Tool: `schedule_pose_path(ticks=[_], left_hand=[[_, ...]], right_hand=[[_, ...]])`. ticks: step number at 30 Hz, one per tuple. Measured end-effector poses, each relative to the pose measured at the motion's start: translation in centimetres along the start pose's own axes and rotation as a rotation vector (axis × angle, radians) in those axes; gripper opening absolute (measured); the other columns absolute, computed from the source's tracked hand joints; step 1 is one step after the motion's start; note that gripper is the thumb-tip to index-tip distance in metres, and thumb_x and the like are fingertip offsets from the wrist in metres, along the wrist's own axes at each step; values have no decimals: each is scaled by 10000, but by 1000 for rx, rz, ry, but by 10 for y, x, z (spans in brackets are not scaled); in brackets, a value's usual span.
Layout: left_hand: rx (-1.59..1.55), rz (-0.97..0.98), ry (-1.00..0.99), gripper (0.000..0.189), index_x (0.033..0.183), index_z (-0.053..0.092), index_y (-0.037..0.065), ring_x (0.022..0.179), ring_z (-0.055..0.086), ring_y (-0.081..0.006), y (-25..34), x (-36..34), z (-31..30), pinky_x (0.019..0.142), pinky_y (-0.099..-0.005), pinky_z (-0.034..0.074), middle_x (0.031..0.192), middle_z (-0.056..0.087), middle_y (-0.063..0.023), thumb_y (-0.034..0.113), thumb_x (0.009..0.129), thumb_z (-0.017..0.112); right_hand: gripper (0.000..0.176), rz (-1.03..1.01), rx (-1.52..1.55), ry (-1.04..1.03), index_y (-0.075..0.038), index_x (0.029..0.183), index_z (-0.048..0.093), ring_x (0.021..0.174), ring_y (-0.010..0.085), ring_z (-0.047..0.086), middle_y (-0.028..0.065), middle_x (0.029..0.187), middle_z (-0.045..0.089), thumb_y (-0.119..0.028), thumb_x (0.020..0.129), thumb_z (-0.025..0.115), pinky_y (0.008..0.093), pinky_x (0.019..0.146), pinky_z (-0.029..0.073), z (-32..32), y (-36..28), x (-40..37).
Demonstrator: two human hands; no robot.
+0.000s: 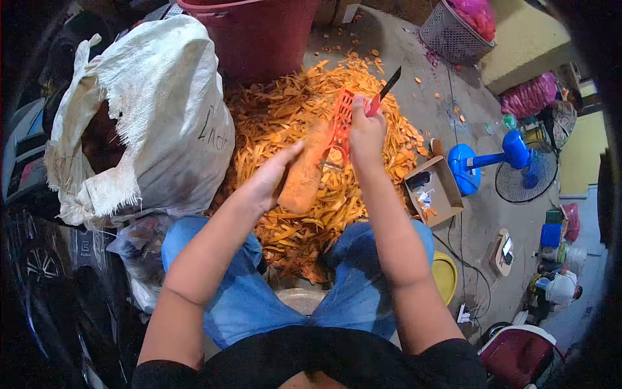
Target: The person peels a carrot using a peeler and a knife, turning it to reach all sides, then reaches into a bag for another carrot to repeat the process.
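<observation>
A thick orange carrot (302, 185) slants over a big heap of orange peelings (278, 113) between my knees. My left hand (272, 178) grips it from the left side, thumb stretched along it and fingers hidden underneath. On the carrot's right side lies a red plastic peeler (339, 123) with a slotted handle, its blade end close to the carrot's surface. My right hand (367, 136) is closed around the peeler's handle. A knife (391, 82) with a dark blade and red handle also sticks out of this hand, pointing up and right.
A white woven sack (175, 97) stands torn open at left, beside a red tub (253, 39). At right are a cardboard box (444, 194), a blue fan (499, 159) and a grey basket (453, 42). Cables cross the floor. Another person (560, 285) is far right.
</observation>
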State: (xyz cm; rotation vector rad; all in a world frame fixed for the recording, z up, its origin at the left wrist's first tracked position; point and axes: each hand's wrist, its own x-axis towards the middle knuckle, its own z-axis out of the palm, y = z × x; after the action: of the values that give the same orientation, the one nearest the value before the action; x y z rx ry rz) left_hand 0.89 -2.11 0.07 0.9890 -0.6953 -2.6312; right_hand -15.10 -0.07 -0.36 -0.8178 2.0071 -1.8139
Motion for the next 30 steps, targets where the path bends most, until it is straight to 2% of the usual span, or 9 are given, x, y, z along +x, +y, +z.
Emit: schedule_pose_path(ticks=[5,7,11,13,17,20,22,25,30], left_hand=[[-88,-1,-67,330,1030,440,32,750,562,-203,5,9,-5,675,-310,467,890,547,-125,280,827,360],[-50,45,-105,339,1033,431,20,734,565,-204,7,6,-3,660,-323,475,881,548,-133,278,818,384],[32,13,-86,350,1043,428,41,720,567,-182,12,13,-8,625,-308,482,891,552,-112,308,824,368],[-33,11,-44,338,1023,447,58,698,568,-169,9,19,-10,582,-304,486,876,558,-97,320,821,375],[-293,-4,-65,313,1019,467,64,707,568,-199,2,27,-7,634,-320,481,899,553,-111,293,818,391],[-300,29,-146,349,1032,459,67,756,561,-200,-3,34,-13,661,-334,473,927,549,-101,329,827,353],[-358,1,-382,376,1041,453,68,830,543,-207,-4,37,-21,710,-355,454,969,534,-107,352,831,324],[-351,38,-146,368,1048,446,69,846,538,-205,-6,37,-14,719,-354,451,980,529,-101,341,837,316],[-381,65,-105,361,1053,438,72,820,547,-197,-7,27,1,712,-334,456,973,532,-91,333,844,303]], right_hand=[[279,-74,78,0,-21,641,462,496,84,337,-6,524,398,-245,808,464,253,465,307,-16,11,16],[266,93,169,15,-30,670,477,512,75,349,-17,549,413,-258,809,464,242,480,318,-16,6,16],[266,175,158,0,-33,696,487,531,67,364,-21,570,423,-272,809,463,231,493,328,-4,-6,0],[278,152,305,-64,-30,702,491,539,65,373,-15,574,430,-285,808,462,232,501,335,5,-7,-11],[266,-30,220,-40,-34,709,496,544,69,388,-2,588,461,-271,818,446,237,507,351,14,-4,-25],[268,45,287,10,-15,714,494,549,80,411,5,592,467,-256,820,443,243,519,364,6,-25,-26],[270,102,461,33,-2,729,496,558,83,425,14,608,482,-249,822,440,234,532,370,5,-26,-24],[276,-27,150,11,-5,720,486,553,90,432,16,621,495,-255,825,435,232,525,369,7,-23,-31],[262,-115,112,-54,1,725,467,519,137,426,67,582,474,-231,834,412,256,501,362,11,-31,-44]])
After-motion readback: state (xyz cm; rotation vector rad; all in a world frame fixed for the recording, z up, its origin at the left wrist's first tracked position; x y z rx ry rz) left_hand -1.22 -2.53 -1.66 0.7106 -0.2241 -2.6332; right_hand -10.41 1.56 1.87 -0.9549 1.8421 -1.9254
